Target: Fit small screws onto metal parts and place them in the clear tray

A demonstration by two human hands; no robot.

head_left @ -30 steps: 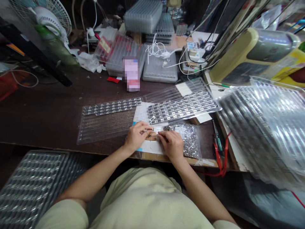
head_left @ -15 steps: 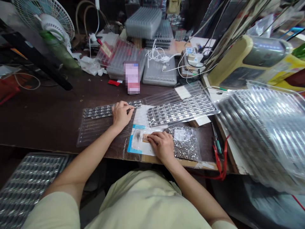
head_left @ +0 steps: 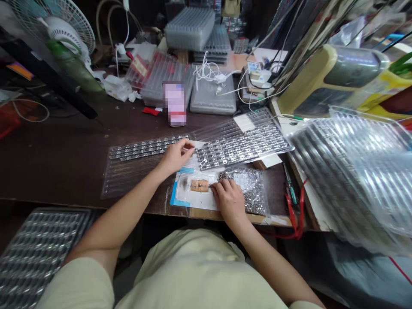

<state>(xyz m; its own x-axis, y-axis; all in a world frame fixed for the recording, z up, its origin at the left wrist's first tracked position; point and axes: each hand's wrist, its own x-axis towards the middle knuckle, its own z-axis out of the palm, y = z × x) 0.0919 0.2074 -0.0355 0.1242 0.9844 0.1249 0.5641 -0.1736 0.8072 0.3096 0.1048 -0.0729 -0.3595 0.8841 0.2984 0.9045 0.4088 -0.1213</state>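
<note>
My left hand (head_left: 177, 157) has its fingertips pinched together at the left end of a clear blister tray (head_left: 243, 139) that holds rows of small metal parts. Anything between those fingers is too small to tell. Under that hand's wrist lies a second clear tray (head_left: 135, 167), with a strip of metal parts (head_left: 146, 148) along its top. My right hand (head_left: 229, 198) holds a thin metal tool (head_left: 211, 186), its tip beside a tan pad (head_left: 199, 185) on a white sheet (head_left: 189, 198). A plastic bag of small metal parts (head_left: 249, 189) lies against that hand.
A screwdriver and red wires (head_left: 292, 201) lie right of the bag. Large stacks of clear trays (head_left: 350, 171) rise at the right, with another (head_left: 38, 253) at lower left. Further back are stacked trays (head_left: 189, 30), white cables (head_left: 209, 73) and a fan (head_left: 61, 30).
My left hand has moved right from the metal strip to the blister tray's left end, with its fingers pinched. My right hand has stayed near the pad, with the thin tool now showing.
</note>
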